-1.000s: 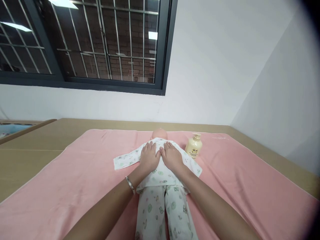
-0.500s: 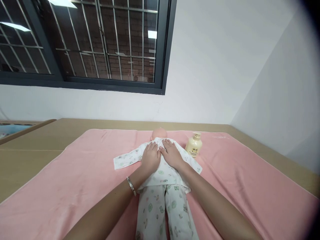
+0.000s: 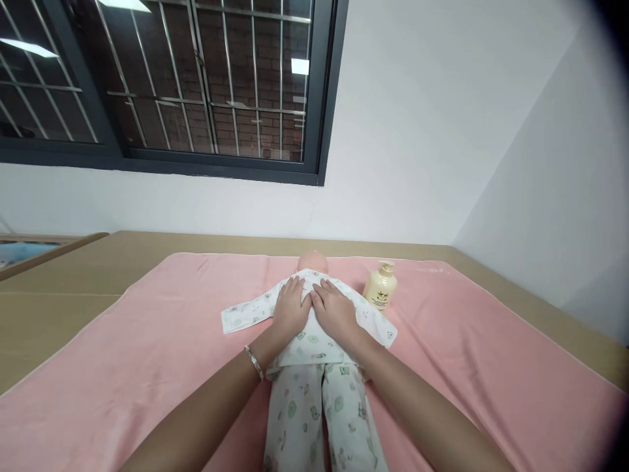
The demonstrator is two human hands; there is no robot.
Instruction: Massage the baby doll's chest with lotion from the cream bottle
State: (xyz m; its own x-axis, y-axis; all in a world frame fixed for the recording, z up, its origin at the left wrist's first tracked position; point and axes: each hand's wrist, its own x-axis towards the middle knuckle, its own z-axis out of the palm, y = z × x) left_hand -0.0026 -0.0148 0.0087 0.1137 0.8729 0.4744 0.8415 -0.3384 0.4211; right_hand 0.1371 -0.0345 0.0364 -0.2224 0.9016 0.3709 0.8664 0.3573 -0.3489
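A baby doll [image 3: 313, 261] lies on a pink sheet, its head at the far end. It is dressed in a white printed top [image 3: 314, 347] and matching trousers [image 3: 292, 413]. My left hand [image 3: 291, 307] rests flat on the left of the top's chest, fingers stretched out and pointing away from me. Beside it, my right hand [image 3: 335, 311] lies flat on the right half, its thumb close to the left thumb. Neither hand grips anything. The doll's face is not visible, and my hands cover part of the top. A bracelet [image 3: 254, 362] circles my left wrist.
A pale yellow pump bottle [image 3: 381, 286] stands on the pink sheet [image 3: 162, 341], just right of the doll's sleeve. Around the sheet runs a tan surface [image 3: 98, 269]. Behind rise a white wall [image 3: 403, 131] and a dark-framed, barred window [image 3: 221, 169].
Both hands have slid slightly toward me and outward over the chest, still flat on the top. The doll and bottle stay in place.
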